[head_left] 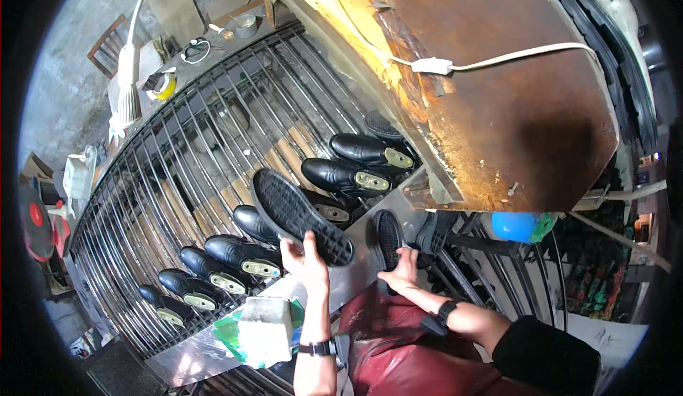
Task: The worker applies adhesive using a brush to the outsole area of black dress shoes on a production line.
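My left hand [306, 262] grips the near end of a black shoe sole [293, 207], its hollow, ribbed inner face turned up, above the metal-bar rack [206, 140]. My right hand [403, 274] has its fingers closed around the lower end of another black sole [388, 236], at the rack's metal edge plate [359, 282]. More dark soles [432, 232] are just right of that hand. Several black shoes [228, 250] on lasts lie along the bars, pale heel ends toward me. The raised sole partly covers one shoe [252, 222].
A pale block [265, 328] on green tape sits left of my left wrist. A brown, worn panel [498, 111] with a white cord stands over the right side. A lamp [128, 101] hangs at the left. A blue round object [518, 227] is beyond my right arm.
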A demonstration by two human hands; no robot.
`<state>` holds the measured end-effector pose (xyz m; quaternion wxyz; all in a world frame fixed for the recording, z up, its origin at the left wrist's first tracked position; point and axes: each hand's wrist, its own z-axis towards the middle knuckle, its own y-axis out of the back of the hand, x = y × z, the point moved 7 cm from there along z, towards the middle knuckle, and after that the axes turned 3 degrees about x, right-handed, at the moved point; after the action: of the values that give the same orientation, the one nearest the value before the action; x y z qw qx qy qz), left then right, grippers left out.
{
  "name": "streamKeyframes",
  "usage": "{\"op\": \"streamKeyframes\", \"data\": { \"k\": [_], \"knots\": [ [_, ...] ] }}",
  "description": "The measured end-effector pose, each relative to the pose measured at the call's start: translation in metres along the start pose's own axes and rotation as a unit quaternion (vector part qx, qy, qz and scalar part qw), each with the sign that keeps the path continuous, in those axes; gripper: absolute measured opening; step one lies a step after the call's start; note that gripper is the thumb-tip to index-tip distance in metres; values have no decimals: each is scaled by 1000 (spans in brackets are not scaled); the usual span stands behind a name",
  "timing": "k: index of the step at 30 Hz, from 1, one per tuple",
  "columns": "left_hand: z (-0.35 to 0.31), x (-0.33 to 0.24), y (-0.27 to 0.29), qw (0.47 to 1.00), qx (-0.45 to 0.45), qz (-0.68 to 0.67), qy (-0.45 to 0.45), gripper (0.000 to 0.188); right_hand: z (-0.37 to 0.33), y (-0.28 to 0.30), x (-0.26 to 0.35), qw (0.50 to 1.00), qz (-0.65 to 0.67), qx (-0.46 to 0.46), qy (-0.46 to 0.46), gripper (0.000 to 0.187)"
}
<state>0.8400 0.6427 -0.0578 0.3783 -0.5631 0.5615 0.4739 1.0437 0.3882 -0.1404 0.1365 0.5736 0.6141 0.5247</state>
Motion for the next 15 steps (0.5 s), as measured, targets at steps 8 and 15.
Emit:
{"op": "streamKeyframes", "data": {
  "k": [8,15],
  "knots": [
    [56,11,-29,985,-121,-127,8,31,20,159,163,949,68,54,303,74],
    [40,35,-123,986,-71,-67,136,32,198,129,243,928,-75,-19,365,69]
  ]
}}
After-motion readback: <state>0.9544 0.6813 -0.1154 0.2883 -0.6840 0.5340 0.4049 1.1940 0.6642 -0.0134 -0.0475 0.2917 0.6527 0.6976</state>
